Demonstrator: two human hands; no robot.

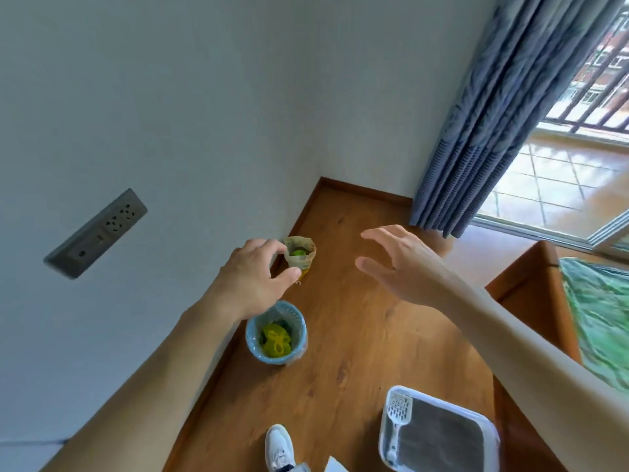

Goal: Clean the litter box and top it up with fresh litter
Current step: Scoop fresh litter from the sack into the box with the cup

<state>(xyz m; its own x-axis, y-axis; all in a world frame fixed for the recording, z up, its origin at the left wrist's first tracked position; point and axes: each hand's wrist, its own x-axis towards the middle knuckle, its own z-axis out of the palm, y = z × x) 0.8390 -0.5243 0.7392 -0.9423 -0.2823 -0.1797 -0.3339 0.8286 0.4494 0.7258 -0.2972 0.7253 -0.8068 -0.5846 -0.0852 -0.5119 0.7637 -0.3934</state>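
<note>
Fingers of both hands spread and empty: the left hand point(253, 274) and right hand point(394, 260) reach toward the open litter bag point(299, 255) in the wall corner. Nearer than the bag stand the bin point(276, 332), then the litter box point(439, 434) with its scoop point(397, 417). Judged step: fetching fresh litter; next, grasp the bag's rim on both sides.

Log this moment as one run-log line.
left hand open, reaching | right hand open, reaching | target: open paper litter bag in corner | white slotted scoop in litter box
</note>
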